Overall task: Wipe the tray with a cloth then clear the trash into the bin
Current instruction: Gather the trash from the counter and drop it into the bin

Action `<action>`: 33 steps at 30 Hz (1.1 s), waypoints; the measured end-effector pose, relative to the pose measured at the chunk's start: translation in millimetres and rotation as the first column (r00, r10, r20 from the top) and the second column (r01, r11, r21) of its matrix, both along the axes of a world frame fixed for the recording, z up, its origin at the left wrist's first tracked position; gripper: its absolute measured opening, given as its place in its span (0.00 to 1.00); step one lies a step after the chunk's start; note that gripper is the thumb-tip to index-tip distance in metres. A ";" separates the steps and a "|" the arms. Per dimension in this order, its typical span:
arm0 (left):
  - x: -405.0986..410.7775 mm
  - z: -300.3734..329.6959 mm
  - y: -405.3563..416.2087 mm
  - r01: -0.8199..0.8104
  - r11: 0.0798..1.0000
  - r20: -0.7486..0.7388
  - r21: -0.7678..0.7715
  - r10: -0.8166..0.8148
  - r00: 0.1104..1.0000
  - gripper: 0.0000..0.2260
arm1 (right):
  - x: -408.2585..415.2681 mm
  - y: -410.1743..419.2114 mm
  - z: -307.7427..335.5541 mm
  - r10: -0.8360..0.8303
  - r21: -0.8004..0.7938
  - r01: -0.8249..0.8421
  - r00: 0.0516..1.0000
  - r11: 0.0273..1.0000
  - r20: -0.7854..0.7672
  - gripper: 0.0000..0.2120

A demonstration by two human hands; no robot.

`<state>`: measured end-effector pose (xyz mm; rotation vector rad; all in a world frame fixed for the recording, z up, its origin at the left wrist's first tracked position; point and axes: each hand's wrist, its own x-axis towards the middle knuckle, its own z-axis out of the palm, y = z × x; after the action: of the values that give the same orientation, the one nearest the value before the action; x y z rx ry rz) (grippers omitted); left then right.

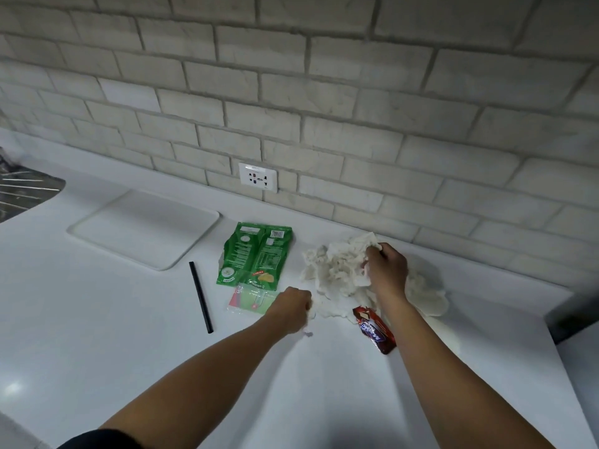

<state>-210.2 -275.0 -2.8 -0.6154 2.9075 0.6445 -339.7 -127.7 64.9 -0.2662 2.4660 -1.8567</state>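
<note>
Left hand (291, 307) pinches the cloth (337, 270) edge; right hand (385, 265) clutches its bunched top, gathering it for wiping. Tray (142, 228) well left of both grips.

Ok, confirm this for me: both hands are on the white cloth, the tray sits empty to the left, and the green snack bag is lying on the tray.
One slip. The head view shows the green snack bag on the counter, right of the tray, not on it. The rest holds: left hand and right hand grip the white cloth, and the tray is empty.

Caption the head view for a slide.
Both hands, left and right, gather the white cloth beside wrappers.
</note>
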 end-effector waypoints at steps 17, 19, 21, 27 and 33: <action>34.9 58.2 -0.4 0.025 0.992 -0.450 0.122 0.032 0.893 0.08 | 62.8 0.9 31.2 -0.116 -0.126 0.118 0.993 0.985 0.024 0.11; 42.4 64.8 1.7 0.059 0.990 -0.467 0.127 0.008 0.884 0.08 | 76.4 4.9 32.0 -0.132 -0.172 0.141 0.989 0.975 0.063 0.09; 51.2 70.5 5.1 0.109 0.984 -0.483 0.138 -0.029 0.875 0.09 | 93.9 7.2 31.4 -0.170 -0.191 0.184 0.982 0.964 0.086 0.08; 88.2 76.9 17.4 0.289 0.944 -0.484 0.161 -0.180 0.857 0.09 | 158.5 17.3 22.9 -0.256 -0.287 0.314 0.940 0.905 0.224 0.08; 142.1 69.9 44.7 0.451 0.864 -0.485 0.223 -0.302 0.820 0.08 | 244.8 44.0 12.3 -0.353 -0.406 0.466 0.878 0.786 0.325 0.08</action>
<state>-68.1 -230.3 67.1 0.1901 3.0462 1.3088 -94.9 -83.7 77.2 0.5075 1.9859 -2.4825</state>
